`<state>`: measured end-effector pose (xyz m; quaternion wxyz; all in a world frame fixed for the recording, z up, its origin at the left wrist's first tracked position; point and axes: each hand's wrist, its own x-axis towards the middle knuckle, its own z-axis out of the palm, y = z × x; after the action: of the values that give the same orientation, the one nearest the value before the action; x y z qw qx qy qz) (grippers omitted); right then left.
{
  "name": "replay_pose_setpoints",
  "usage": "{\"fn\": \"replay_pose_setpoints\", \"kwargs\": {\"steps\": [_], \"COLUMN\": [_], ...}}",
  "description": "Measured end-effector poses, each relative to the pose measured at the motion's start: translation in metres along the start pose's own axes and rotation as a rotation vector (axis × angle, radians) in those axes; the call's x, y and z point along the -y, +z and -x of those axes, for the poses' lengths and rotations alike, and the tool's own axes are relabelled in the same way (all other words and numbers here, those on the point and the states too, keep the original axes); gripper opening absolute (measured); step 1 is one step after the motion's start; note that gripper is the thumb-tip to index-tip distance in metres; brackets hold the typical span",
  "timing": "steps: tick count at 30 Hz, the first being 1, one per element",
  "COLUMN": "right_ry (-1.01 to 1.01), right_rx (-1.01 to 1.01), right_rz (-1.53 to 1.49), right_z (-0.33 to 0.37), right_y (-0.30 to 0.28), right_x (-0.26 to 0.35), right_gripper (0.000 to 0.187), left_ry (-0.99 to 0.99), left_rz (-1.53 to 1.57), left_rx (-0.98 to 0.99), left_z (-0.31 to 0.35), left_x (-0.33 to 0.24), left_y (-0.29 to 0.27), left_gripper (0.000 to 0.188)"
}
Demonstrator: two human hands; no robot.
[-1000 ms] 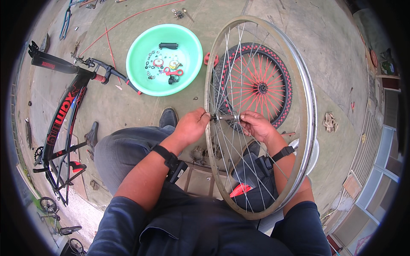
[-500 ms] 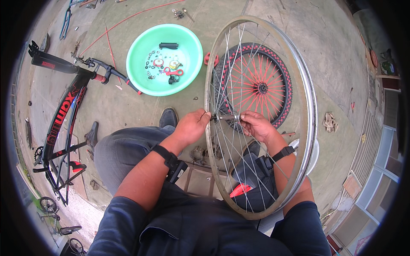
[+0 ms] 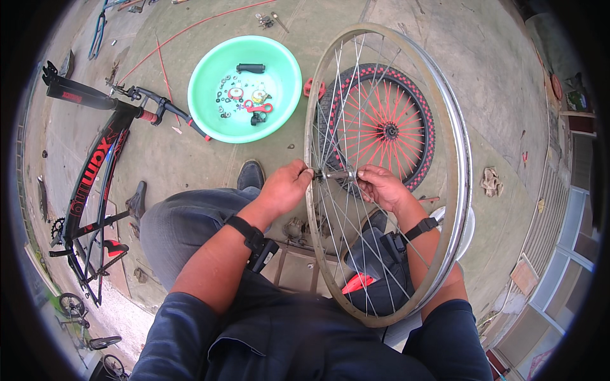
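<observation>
A bare bicycle wheel point(image 3: 462, 165) with a silver rim and thin metal spokes stands on edge in front of me, without a tyre. My left hand point(image 3: 286, 186) is closed in a pinch at the left end of the axle in its hub point(image 3: 338, 174). On the other side, my right hand point(image 3: 383, 187) reaches in at the spokes, thumb and fingers closed on the axle's right end. The fingertips partly cover both axle ends. Each wrist wears a black strap with a small box.
Beyond lies a tyred wheel point(image 3: 429, 120) with red spokes. A mint-green basin point(image 3: 202, 120) holds small parts and a black grip. At left rests a black-and-red bicycle frame point(image 3: 95, 159). A red pedal point(image 3: 309, 87) sits beside the basin; a crumpled rag point(image 3: 491, 182) lies at right.
</observation>
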<state>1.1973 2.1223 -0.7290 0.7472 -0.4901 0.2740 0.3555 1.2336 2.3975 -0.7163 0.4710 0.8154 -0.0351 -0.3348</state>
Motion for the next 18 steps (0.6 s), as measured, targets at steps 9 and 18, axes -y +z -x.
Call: {"fn": "replay_pose_setpoints", "kwargs": {"steps": [9,18], "right_ry": [-0.006,0.003], "right_rx": [0.014,0.004], "right_rz": [-0.003,0.001], "right_z": [-0.0003,0.0001], "right_y": [-0.0006,0.0], "right_x": [-0.001,-0.0001], "right_gripper": [0.012,0.012], "left_ry": [0.029,0.044], "left_rz": [0.049,-0.031], "left_rx": [0.042,0.016], "left_z": [0.0048,0.0061], "left_x": [-0.0058,-0.0078], "left_y": [0.0004,0.0004], "left_gripper": [0.026,0.026]}}
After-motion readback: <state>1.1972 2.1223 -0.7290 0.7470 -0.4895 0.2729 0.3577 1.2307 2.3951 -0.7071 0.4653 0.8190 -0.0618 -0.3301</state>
